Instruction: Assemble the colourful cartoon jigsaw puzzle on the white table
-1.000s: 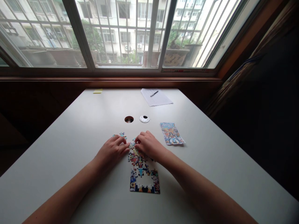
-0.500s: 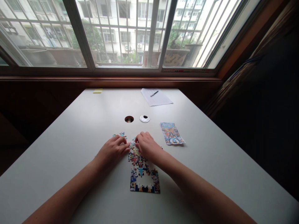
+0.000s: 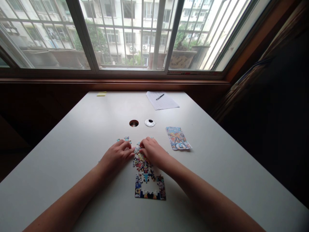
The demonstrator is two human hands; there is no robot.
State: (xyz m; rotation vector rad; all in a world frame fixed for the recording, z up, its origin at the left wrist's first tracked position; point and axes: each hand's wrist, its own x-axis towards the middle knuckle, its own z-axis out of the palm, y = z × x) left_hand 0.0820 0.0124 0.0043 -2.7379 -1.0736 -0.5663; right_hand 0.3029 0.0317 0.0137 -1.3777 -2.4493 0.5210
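Note:
A partly joined colourful jigsaw puzzle (image 3: 149, 182) lies on the white table (image 3: 72, 151) in front of me, with a white gap in its lower middle. My left hand (image 3: 116, 155) rests at the puzzle's upper left corner, fingers curled and tips pressed against the pieces there. My right hand (image 3: 152, 151) lies over the puzzle's upper part, fingers bent and pinched on a small piece (image 3: 137, 149) at the top edge. The two hands almost touch. A few loose pieces (image 3: 124, 139) sit just beyond my left hand.
A printed picture card (image 3: 178, 138) lies to the right of my hands. Farther back are a round cable hole (image 3: 133, 123), its white cap (image 3: 149, 122), a sheet of paper (image 3: 162, 101) with a pen (image 3: 159, 96), and a yellow note (image 3: 101, 94). Windows run along the far edge.
My right hand has drawn slightly left and nearer over the top of the puzzle. My left hand has stayed where it was.

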